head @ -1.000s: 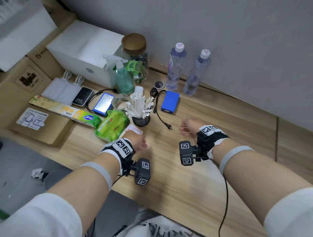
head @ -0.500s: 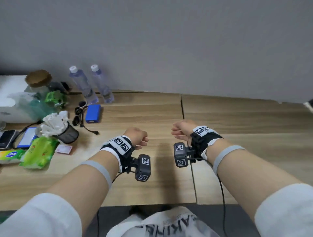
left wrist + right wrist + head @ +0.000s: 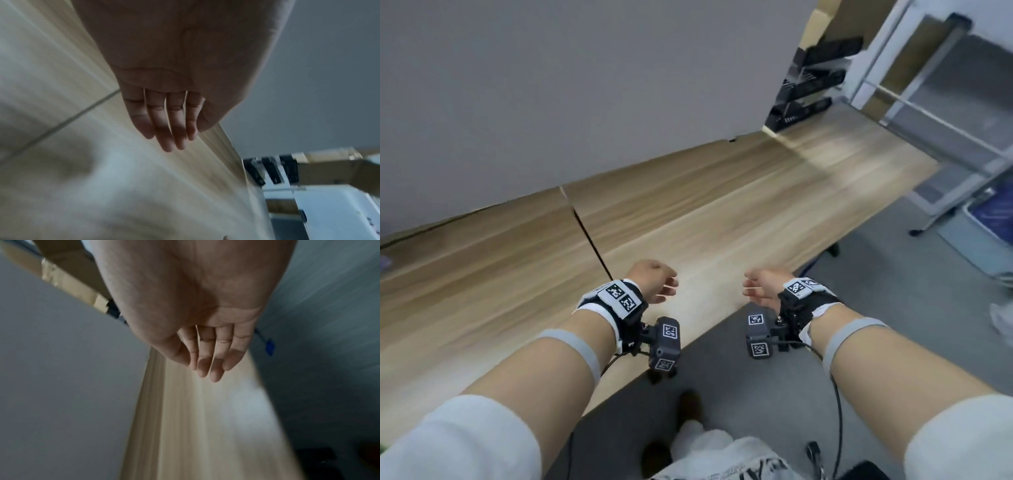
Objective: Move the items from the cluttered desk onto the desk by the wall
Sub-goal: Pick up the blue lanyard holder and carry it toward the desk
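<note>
- Sleeves [image 3: 448, 442] and bare forearms frame the foreground.
- Left hand [image 3: 652, 286] and right hand [image 3: 763, 287] hover with fingers relaxed, holding nothing, above the wooden surface [image 3: 688, 219].
- Beyond, a black rack [image 3: 811, 85] stands against the grey wall [image 3: 551, 85].

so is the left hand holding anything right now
No, the left hand is empty, its fingers extended and relaxed above the bare wooden desk.
</note>
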`<move>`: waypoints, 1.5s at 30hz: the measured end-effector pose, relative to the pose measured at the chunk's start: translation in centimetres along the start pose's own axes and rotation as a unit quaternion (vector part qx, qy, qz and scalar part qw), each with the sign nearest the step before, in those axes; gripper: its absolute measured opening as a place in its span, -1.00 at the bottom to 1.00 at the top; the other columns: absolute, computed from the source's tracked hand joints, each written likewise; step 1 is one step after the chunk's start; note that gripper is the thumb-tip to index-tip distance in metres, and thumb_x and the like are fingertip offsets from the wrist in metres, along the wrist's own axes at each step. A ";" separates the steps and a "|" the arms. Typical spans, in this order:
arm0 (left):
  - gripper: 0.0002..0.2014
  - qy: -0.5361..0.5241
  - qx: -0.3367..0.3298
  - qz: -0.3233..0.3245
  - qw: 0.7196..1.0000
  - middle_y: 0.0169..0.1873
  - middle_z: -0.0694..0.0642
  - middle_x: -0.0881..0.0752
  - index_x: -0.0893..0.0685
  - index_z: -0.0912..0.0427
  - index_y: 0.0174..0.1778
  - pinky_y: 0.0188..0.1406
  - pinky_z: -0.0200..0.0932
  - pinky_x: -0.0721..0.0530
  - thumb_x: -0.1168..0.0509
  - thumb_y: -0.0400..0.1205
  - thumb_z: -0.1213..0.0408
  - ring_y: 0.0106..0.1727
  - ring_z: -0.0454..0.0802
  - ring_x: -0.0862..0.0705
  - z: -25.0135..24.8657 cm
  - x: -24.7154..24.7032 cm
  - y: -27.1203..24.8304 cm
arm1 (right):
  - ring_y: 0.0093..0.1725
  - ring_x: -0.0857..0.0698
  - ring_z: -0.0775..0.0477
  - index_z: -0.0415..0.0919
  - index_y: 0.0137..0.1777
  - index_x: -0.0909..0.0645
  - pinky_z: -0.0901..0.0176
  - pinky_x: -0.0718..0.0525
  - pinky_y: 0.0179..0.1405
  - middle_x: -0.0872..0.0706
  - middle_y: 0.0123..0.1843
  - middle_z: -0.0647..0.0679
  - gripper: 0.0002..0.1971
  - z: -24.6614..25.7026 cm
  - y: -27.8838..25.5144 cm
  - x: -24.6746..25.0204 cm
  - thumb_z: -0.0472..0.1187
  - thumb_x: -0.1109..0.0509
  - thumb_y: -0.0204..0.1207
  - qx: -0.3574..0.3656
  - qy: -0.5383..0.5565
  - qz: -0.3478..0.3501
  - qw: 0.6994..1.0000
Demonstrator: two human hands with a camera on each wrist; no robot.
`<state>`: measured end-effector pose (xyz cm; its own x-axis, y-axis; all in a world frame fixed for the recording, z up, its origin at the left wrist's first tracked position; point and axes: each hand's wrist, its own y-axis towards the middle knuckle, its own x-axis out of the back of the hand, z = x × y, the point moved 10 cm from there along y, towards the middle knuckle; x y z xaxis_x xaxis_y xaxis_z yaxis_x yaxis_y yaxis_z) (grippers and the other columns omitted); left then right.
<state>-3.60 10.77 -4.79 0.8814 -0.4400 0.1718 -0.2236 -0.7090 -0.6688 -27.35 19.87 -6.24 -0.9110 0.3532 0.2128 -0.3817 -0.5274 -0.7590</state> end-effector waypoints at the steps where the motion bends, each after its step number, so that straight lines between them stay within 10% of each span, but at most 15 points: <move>1: -0.91 0.006 0.003 0.008 1.000 -0.25 0.16 -0.71 -0.62 0.25 0.00 -0.35 -0.23 -0.53 -0.22 0.72 0.34 -0.34 0.04 -0.67 0.1 -1.7 -0.1 | -0.30 -0.71 -0.03 -0.25 -0.03 -0.60 0.18 -0.66 -0.29 -0.72 -0.22 -0.09 -0.93 -1.6 0.0 1.7 -0.29 -0.30 0.67 -0.014 -0.002 -0.007 1.000; 16: -0.89 0.036 0.012 -0.050 0.998 -0.23 0.17 -0.71 -0.64 0.29 0.01 -0.31 -0.19 -0.54 -0.23 0.72 0.34 -0.30 0.05 -0.68 -9.3 -21.0 6.2 | -0.40 -0.61 -0.04 -0.26 -0.11 -0.58 0.20 -0.51 -0.40 -0.64 -0.33 -0.11 -0.87 -0.7 12.2 22.7 -0.31 -0.27 0.67 -0.019 -0.008 0.025 0.999; 25: -0.93 -0.031 0.113 -0.021 0.993 -0.26 0.20 -0.77 -0.68 0.29 -0.08 -0.22 -0.08 -0.56 -0.31 0.65 0.38 -0.27 0.11 -0.71 -6.6 -31.6 9.2 | -0.41 -0.60 -0.06 -0.24 -0.07 -0.55 0.19 -0.48 -0.41 -0.60 -0.34 -0.09 -0.92 0.4 18.8 29.9 -0.31 -0.26 0.67 -0.055 -0.081 0.079 0.992; 31: -0.75 -0.108 0.194 -0.009 0.975 -0.09 0.17 -0.86 -0.71 0.29 0.18 -0.06 -0.06 -0.67 -0.32 0.69 0.22 -0.09 0.10 -0.80 -1.1 -35.0 10.4 | -0.03 -0.81 -0.16 -0.23 0.22 -0.61 0.10 -0.71 -0.15 -0.69 0.11 -0.12 -0.81 0.2 21.3 28.6 -0.28 -0.31 0.65 -0.051 -0.090 0.120 0.987; 36: -0.67 -0.318 0.196 0.002 0.928 0.22 0.10 -0.79 -0.56 0.19 0.35 0.17 -0.04 -0.70 -0.29 0.72 0.12 0.23 0.05 -0.75 0.8 -38.7 12.9 | 0.20 -0.79 -0.19 -0.13 0.59 -0.41 -0.02 -0.75 0.23 -0.56 0.47 -0.11 -0.54 -0.9 23.7 26.3 -0.30 -0.28 0.70 -0.042 -0.074 0.150 0.985; 40: -0.71 -0.511 0.160 -0.013 0.844 0.29 0.16 -0.74 -0.57 0.25 0.29 0.17 -0.09 -0.75 -0.20 0.76 0.14 0.19 -0.01 -0.79 1.1 -39.9 14.7 | 0.28 -0.76 -0.20 -0.05 0.71 -0.19 0.07 -0.76 0.08 -0.54 0.53 -0.13 -0.39 -1.0 24.7 24.4 -0.32 -0.28 0.71 -0.056 -0.007 0.167 0.984; 45: -0.62 -0.617 0.144 -0.060 0.771 0.06 0.23 -0.83 -0.50 0.43 0.37 0.31 0.04 -0.68 -0.19 0.77 0.20 0.21 0.08 -0.75 0.4 -39.8 15.7 | 0.24 -0.77 -0.18 -0.27 0.42 -0.52 0.02 -0.78 0.16 -0.62 0.44 -0.22 -0.68 -1.3 26.4 22.5 -0.22 -0.32 0.71 -0.053 0.015 0.180 0.982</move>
<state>-42.01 17.37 -22.42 0.6532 0.6048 -0.4556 -0.1646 -0.4738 -0.8651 -57.76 14.88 -22.25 -0.9783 0.1822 -0.0988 -0.0153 -0.5391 -0.8421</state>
